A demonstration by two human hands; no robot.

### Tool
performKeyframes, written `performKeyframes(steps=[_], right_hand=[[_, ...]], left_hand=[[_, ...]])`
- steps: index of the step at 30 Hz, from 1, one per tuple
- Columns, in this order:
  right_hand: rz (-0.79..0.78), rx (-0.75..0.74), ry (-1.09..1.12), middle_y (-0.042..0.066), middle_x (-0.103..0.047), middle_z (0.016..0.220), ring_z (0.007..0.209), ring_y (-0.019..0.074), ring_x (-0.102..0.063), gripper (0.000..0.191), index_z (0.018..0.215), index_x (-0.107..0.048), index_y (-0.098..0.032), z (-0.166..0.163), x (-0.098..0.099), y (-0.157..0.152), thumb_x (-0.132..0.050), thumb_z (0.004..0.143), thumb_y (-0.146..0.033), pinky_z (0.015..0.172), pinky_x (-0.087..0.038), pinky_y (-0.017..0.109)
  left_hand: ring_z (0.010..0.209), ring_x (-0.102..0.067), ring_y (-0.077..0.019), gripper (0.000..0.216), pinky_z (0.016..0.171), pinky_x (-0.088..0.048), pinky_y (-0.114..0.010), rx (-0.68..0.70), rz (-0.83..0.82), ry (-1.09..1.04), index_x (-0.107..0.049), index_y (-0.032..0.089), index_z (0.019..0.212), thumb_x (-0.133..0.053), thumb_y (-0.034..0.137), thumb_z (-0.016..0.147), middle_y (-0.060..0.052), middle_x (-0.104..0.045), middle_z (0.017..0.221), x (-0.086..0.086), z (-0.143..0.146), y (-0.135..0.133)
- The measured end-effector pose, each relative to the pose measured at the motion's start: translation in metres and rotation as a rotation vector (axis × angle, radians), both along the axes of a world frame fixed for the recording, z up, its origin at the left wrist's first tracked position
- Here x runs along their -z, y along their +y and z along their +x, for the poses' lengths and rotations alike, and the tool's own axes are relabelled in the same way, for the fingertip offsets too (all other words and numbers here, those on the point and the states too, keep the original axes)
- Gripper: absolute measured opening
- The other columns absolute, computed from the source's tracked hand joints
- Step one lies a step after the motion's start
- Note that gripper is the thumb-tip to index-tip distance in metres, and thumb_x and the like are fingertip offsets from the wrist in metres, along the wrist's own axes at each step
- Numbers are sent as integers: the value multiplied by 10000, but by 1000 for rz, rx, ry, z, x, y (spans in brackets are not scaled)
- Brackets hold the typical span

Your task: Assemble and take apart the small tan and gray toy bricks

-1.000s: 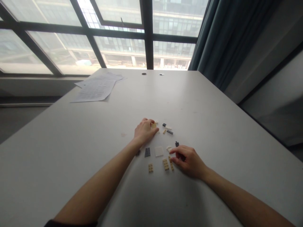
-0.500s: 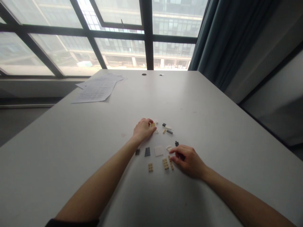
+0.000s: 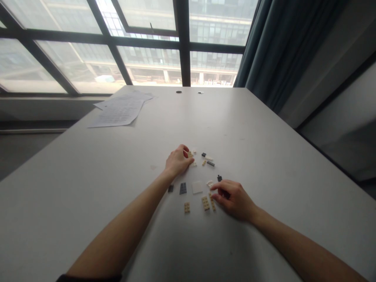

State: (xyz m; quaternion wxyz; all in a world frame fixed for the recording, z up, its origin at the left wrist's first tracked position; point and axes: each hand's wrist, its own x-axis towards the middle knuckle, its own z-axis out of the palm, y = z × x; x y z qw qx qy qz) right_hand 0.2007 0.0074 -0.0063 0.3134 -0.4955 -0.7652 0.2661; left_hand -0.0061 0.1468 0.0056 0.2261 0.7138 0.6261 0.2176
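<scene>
My left hand [image 3: 177,160] rests on the white table [image 3: 88,188] with its fingers curled round a small tan brick [image 3: 190,154]. My right hand [image 3: 232,199] lies nearer to me, fingers bent, its fingertips touching a narrow tan plate [image 3: 212,200]; whether it grips the plate I cannot tell. Between my hands lie a tan plate [image 3: 205,203], a smaller tan plate [image 3: 187,207], a white square tile [image 3: 197,187], a dark grey plate [image 3: 183,188] and a small dark piece [image 3: 170,188]. Farther off sit a dark grey piece [image 3: 210,163] and a small black piece [image 3: 219,178].
Sheets of printed paper [image 3: 120,109] lie at the table's far left corner. Two round caps [image 3: 179,92] sit in the table by its far edge, under a large window [image 3: 147,43]. A dark curtain [image 3: 282,51] hangs at the right.
My left hand has drawn its fingers a little tighter round the tan brick. My right hand has hardly moved.
</scene>
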Motion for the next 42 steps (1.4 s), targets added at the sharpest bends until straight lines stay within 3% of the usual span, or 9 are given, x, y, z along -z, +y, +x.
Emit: performKeyframes(steps=[11, 22, 28, 32, 38, 42], right_hand=[[9, 3, -2, 9, -604, 707, 602, 127, -516, 150, 952, -684, -189, 0, -1, 0, -613, 854, -277, 619, -422, 250], [16, -2, -1, 8, -604, 706, 602, 125, -519, 149, 950, -681, -191, 0, 0, 1, -605, 858, -282, 611, -427, 247], [63, 10, 40, 2, -601, 726, 620, 126, -525, 206, 1032, -648, -199, 1, 3, 0, -596, 870, -316, 622, -439, 250], [169, 97, 139, 16, -610, 842, 610, 122, -504, 438, 1212, -528, -221, 2, 7, -2, -636, 837, -421, 597, -460, 251], [249, 113, 172, 22, -627, 837, 613, 134, -529, 429, 1180, -533, -242, 0, 6, -5, -638, 830, -467, 604, -488, 270], [266, 94, 188, 20, -638, 831, 630, 142, -552, 398, 1178, -531, -251, -2, 3, -8, -627, 844, -444, 620, -495, 277]], left_hand=[[680, -602, -154, 257, 653, -445, -267, -25, 54, -234, -590, 209, 908, -683, 281, 679, 1, -652, 755, 7, -7, -5], [641, -551, -119, 270, 634, -459, -246, -50, 13, -611, -581, 163, 846, -684, 301, 637, 18, -577, 703, 7, -14, -6], [628, -549, -108, 272, 610, -467, -233, -8, -40, -790, -560, 160, 857, -674, 318, 666, 23, -560, 694, -9, 7, -45], [619, -539, -100, 257, 604, -456, -218, 110, -120, -966, -555, 172, 883, -695, 261, 686, 38, -547, 671, -22, 23, -82], [587, -515, -109, 207, 570, -417, -218, 186, -118, -842, -584, 207, 930, -659, 240, 740, 42, -533, 645, -23, 30, -106], [610, -554, -131, 160, 589, -430, -235, 227, -99, -761, -601, 218, 919, -649, 266, 773, 12, -617, 680, -23, 32, -112]])
